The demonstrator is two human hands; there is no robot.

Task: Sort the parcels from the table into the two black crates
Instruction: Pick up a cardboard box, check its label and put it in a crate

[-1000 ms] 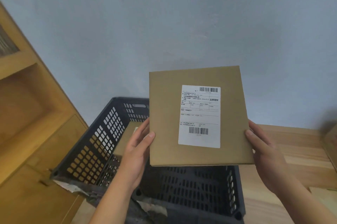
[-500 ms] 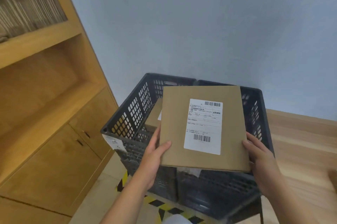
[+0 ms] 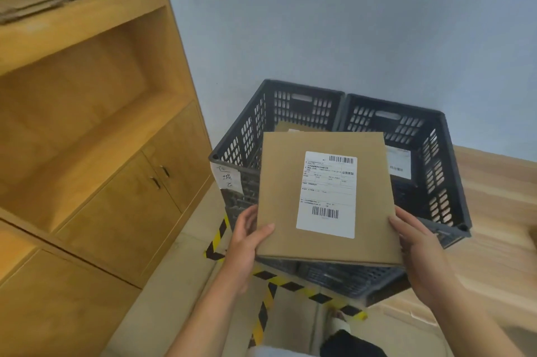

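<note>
At 9 o'clock of the frame stands a wooden cabinet (image 3: 96, 153) (shelves above, doors below). Toward the centre, the left hand (image 3: 247, 243) has its fingers (image 3: 266, 229) clamped on the left edge of a flat cardboard parcel (image 3: 284, 197); at 3 o'clock of that parcel the right hand (image 3: 418, 243) grips the opposite edge. The parcel hangs label-up over the near rims of two black crates, the left crate (image 3: 247, 136) and the right crate (image 3: 436, 153), which stand side by side against the wall.

Risks, as judged: because the parcel straddles both crates, a careless release could drop it in the wrong one; an uneven let-go could tip it onto a rim or the floor.

Count: hands, two; crates, two; parcels visible, three (one held, one partly seen in each crate); handwritten paper tag (image 3: 228, 178), one, on the left crate. The light wooden worktop (image 3: 499, 197) lies at 3 o'clock.
</note>
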